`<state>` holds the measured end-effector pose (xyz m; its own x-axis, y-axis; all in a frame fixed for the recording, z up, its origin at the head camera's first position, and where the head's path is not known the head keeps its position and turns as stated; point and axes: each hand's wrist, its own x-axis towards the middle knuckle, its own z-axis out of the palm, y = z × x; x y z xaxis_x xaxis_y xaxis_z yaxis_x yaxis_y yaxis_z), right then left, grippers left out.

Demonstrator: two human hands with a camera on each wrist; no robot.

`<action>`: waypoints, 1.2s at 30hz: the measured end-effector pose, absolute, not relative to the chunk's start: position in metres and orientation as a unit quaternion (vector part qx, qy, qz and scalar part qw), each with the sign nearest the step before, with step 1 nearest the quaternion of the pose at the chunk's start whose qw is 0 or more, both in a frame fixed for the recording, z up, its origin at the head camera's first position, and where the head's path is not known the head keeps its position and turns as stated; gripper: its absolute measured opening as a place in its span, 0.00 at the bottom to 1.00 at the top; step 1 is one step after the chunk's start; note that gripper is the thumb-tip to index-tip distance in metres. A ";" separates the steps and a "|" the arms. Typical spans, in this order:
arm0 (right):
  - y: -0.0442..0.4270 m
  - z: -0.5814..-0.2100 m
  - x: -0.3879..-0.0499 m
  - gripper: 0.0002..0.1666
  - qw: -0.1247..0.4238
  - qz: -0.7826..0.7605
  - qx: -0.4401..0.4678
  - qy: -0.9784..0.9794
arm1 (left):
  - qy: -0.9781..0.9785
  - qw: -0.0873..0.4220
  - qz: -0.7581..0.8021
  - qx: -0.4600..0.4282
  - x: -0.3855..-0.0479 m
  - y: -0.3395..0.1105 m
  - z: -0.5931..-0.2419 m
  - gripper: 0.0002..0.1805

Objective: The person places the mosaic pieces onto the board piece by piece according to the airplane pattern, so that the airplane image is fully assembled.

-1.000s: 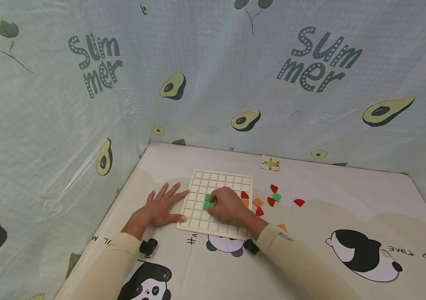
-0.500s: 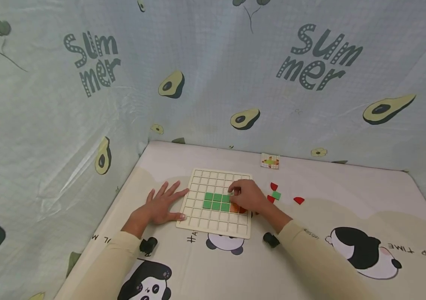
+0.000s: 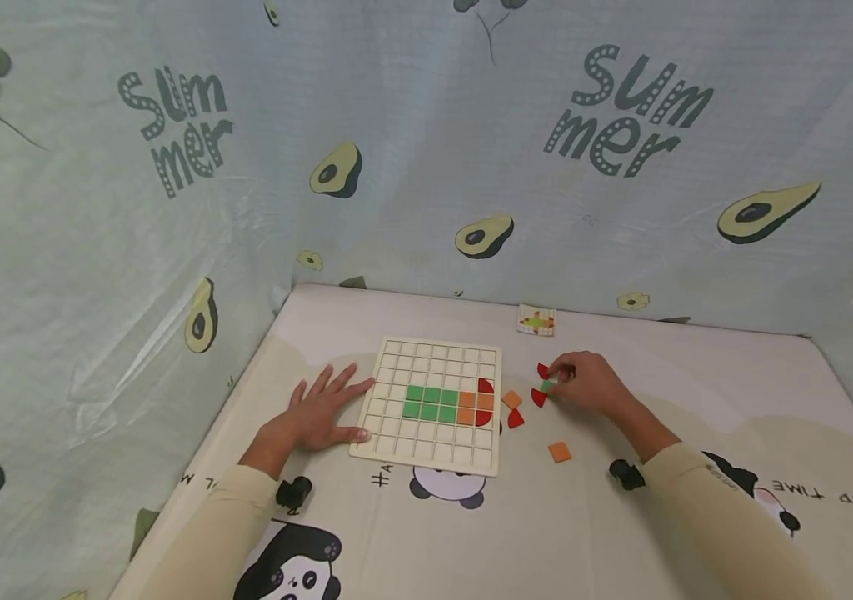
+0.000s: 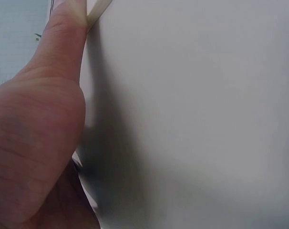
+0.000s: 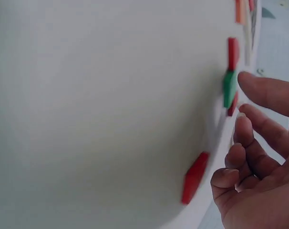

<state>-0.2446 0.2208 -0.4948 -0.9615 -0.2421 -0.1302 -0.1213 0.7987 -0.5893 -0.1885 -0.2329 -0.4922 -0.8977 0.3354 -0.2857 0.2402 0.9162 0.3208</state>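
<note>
A pale gridded board (image 3: pixel 426 446) lies on the table, with green squares (image 3: pixel 432 395), orange squares (image 3: pixel 466 407) and red quarter-circles (image 3: pixel 485 386) set in its cells. Fingers spread, my left hand (image 3: pixel 317 417) touches the board's left edge with thumb and index finger; the left wrist view shows mostly its thumb side (image 4: pixel 39 124). To the right of the board, my right hand (image 3: pixel 591 383) reaches to a loose green square (image 3: pixel 547 387), which lies between two red quarter-circles (image 3: pixel 539 398). In the right wrist view thumb and index finger stand apart beside the green square (image 5: pixel 229 88).
Loose orange squares (image 3: pixel 512 400) and a red quarter-circle (image 3: pixel 516 418) lie just right of the board. Another orange square (image 3: pixel 560 452) is nearer the front. A small pattern card (image 3: pixel 536 321) lies at the back. A printed curtain (image 3: pixel 396 125) walls off the table's back and left.
My right hand has left the board and moved right to the loose pieces, uncovering the orange and red pieces at the board's right side. My left hand stays at the board's edge.
</note>
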 end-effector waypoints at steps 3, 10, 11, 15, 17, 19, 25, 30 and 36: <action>0.226 -0.498 -0.244 0.15 0.113 -0.285 -0.103 0.946 | 0.965 0.168 0.138 0.150 -0.189 -0.234 -0.492 0.49; 0.225 -0.500 -0.240 0.12 0.114 -0.274 -0.097 0.950 | 0.965 0.165 0.140 0.151 -0.189 -0.236 -0.495 0.49; 0.224 -0.499 -0.240 0.12 0.115 -0.273 -0.096 0.950 | 0.964 0.165 0.140 0.151 -0.189 -0.236 -0.495 0.49; 0.222 -0.497 -0.238 0.13 0.123 -0.264 -0.092 0.952 | 0.964 0.167 0.141 0.151 -0.189 -0.237 -0.496 0.49; 0.221 -0.495 -0.238 0.14 0.122 -0.263 -0.092 0.953 | 0.964 0.167 0.143 0.151 -0.189 -0.237 -0.496 0.49; 0.219 -0.494 -0.238 0.13 0.116 -0.265 -0.095 0.952 | 0.964 0.166 0.143 0.151 -0.189 -0.237 -0.495 0.49; 0.211 -0.493 -0.237 0.10 0.095 -0.290 -0.120 0.945 | 0.964 0.164 0.144 0.152 -0.189 -0.237 -0.495 0.49; 0.200 -0.493 -0.236 0.11 0.104 -0.300 -0.122 0.940 | 0.964 0.166 0.144 0.149 -0.189 -0.236 -0.494 0.49; 0.186 -0.493 -0.237 0.12 0.123 -0.301 -0.117 0.939 | 0.964 0.167 0.143 0.148 -0.190 -0.237 -0.496 0.49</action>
